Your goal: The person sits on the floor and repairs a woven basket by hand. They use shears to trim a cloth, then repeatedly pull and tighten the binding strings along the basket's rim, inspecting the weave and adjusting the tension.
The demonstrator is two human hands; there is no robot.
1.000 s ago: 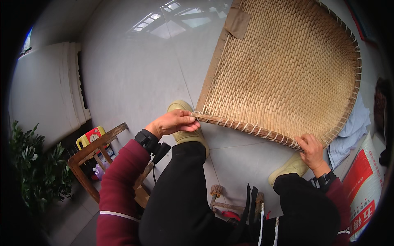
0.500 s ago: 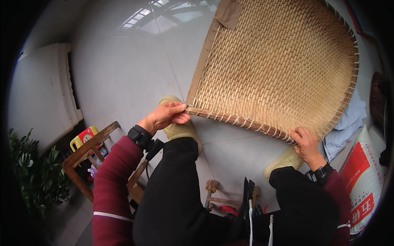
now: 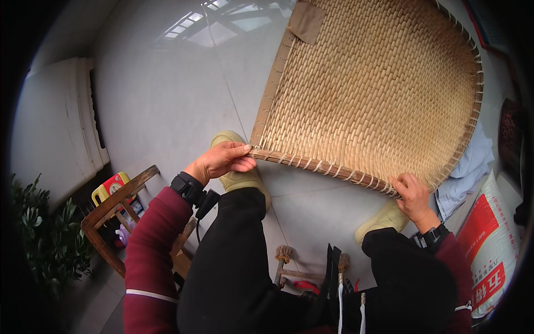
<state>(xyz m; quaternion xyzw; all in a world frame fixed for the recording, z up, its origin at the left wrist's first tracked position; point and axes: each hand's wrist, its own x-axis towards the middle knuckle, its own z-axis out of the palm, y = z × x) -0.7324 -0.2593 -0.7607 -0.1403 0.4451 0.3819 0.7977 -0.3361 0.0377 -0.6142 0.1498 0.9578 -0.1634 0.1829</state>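
A large woven winnowing basket [image 3: 367,94] spreads out in front of me, its curved rim on the right and a straight flat lip on the left. White cord binds the wooden rod along its near edge. At that edge's left corner, my left hand [image 3: 225,158] pinches the rod's end between thumb and fingers. Farther right, where the rim starts to curve, my right hand [image 3: 411,196] grips the same edge, its thumb over the top and some fingers hidden beneath. A brown cloth patch [image 3: 306,21] covers the far part of the lip.
To the left stand a wooden chair frame [image 3: 105,222], a yellow-and-red jug [image 3: 114,186] and a leafy plant [image 3: 47,234]. A red-and-white sack [image 3: 489,245] and a pale blue cloth [image 3: 464,172] lie at the right. My shoes [image 3: 245,178] rest on grey floor tiles.
Both hands keep their hold on the basket's near edge. The whole view has shifted slightly, and the basket appears a little farther left.
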